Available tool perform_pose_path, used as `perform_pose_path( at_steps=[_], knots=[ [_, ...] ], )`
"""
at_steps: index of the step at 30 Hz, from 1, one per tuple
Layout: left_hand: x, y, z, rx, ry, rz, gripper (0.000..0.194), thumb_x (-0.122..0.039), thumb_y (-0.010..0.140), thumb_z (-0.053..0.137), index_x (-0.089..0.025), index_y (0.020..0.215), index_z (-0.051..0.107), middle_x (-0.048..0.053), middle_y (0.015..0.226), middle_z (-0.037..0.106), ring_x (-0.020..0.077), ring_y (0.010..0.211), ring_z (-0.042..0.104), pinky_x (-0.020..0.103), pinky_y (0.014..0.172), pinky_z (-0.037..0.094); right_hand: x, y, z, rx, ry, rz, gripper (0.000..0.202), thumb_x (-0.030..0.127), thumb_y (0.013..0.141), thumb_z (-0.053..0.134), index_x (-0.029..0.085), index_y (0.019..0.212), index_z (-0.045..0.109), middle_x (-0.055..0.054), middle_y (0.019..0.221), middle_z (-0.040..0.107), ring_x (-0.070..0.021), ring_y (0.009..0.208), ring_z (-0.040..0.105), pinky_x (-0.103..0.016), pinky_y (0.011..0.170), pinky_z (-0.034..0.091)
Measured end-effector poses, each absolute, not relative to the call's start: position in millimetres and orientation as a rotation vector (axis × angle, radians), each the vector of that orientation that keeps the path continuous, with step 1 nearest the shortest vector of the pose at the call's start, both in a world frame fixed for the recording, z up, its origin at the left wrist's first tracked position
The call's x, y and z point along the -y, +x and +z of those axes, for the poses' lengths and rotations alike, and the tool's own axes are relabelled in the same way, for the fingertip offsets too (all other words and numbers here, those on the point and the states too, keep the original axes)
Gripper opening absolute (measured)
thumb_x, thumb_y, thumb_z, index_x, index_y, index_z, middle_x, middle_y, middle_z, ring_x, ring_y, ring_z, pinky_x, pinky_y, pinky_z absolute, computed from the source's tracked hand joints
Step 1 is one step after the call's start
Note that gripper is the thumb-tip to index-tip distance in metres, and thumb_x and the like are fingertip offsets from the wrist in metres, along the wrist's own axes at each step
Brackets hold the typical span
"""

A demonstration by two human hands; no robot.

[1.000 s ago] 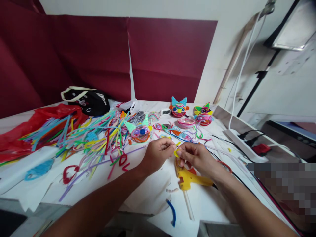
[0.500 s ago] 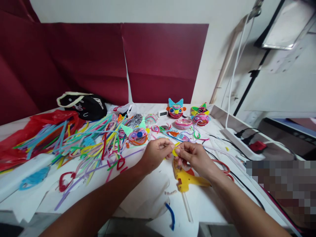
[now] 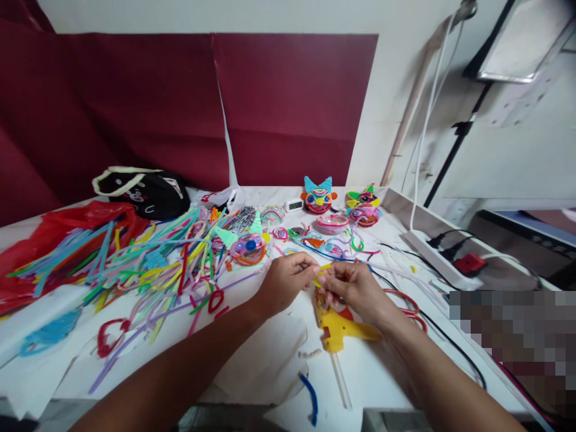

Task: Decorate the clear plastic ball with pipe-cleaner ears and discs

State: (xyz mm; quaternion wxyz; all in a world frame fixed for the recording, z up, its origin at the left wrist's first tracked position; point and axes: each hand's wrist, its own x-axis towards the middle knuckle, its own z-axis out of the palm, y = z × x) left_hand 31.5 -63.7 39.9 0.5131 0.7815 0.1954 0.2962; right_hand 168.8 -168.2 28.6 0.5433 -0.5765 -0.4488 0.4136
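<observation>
My left hand (image 3: 290, 277) and my right hand (image 3: 353, 285) meet over the middle of the table, fingers closed in a pinch. Between their fingertips is a small yellow curled piece (image 3: 323, 273), seemingly pipe cleaner, partly hidden by my fingers. Just below my right hand lies a yellow hot glue gun (image 3: 333, 330), with a clear glue stick (image 3: 341, 381) jutting from its back. Beyond my left hand sits a pipe-cleaner face (image 3: 250, 247) with mint ears and purple and blue round parts.
Colourful pipe cleaners (image 3: 175, 252) cover the left side, beside a red plastic bag (image 3: 58, 225). Finished faces, one with blue ears (image 3: 318, 195), stand at the back near a small digital clock (image 3: 294, 206). A power strip (image 3: 443, 261) and black cables lie on the right.
The view has shifted slightly, so the table's things sit a little further left. Both hands stay together at the yellow piece, with only small finger movement.
</observation>
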Motion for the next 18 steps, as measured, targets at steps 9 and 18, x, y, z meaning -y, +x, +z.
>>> perform_pose_path(
  at_steps=[9, 18],
  knots=[
    [67.5, 33.0, 34.2, -0.513, 1.553, 0.747, 0.027, -0.037, 0.069, 0.076, -0.015, 0.074, 0.061, -0.003, 0.054, 0.061, 0.0102, 0.048, 0.056, 0.022, 0.049, 0.046, 167.2, 165.3, 29.8, 0.998, -1.366, 0.982, 0.042, 0.055, 0.065, 0.081, 0.017, 0.064, 0.061, 0.002, 0.049, 0.06, -0.0077, 0.039, 0.049, -0.02, 0.04, 0.035],
    [71.1, 26.9, 30.4, -0.519, 1.307, 0.677, 0.029, -0.028, 0.063, 0.084, -0.012, 0.081, 0.068, 0.0, 0.069, 0.069, 0.0101, 0.059, 0.064, 0.023, 0.062, 0.053, 167.2, 162.0, 30.4, 0.95, -1.359, 0.937, 0.041, 0.054, 0.064, 0.082, 0.017, 0.066, 0.063, 0.002, 0.049, 0.06, -0.008, 0.038, 0.049, -0.02, 0.04, 0.035]
  ],
)
